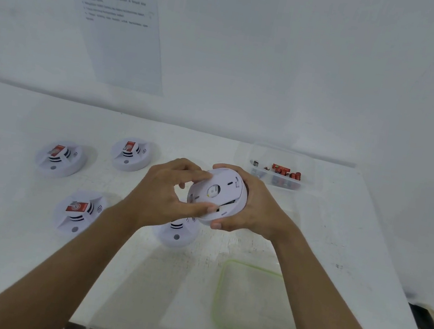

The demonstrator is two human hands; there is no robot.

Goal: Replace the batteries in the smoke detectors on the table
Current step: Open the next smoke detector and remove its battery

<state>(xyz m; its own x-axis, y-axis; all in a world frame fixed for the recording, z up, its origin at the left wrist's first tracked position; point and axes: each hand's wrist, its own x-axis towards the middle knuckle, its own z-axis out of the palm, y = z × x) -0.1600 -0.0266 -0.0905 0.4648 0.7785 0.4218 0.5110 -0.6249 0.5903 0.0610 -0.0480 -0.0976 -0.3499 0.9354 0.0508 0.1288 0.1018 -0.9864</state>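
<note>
Both hands hold one white round smoke detector (219, 193) above the table's middle, its back plate tilted toward me. My right hand (254, 207) cups its right rim from behind. My left hand (165, 196) grips the left edge, thumb and fingers on the back plate. Three detectors (60, 158) (132, 154) (78, 210) lie on the table at the left, each with a red battery resting on top. A further detector (177, 232) lies partly hidden under my left hand. A clear box of red batteries (279, 174) stands at the back right.
A clear container with a green rim (221, 293) sits at the front right of the white table (12, 245). A printed sheet (113, 22) hangs on the wall behind. The table's right edge (402, 279) drops to dark objects (424, 322) on the floor.
</note>
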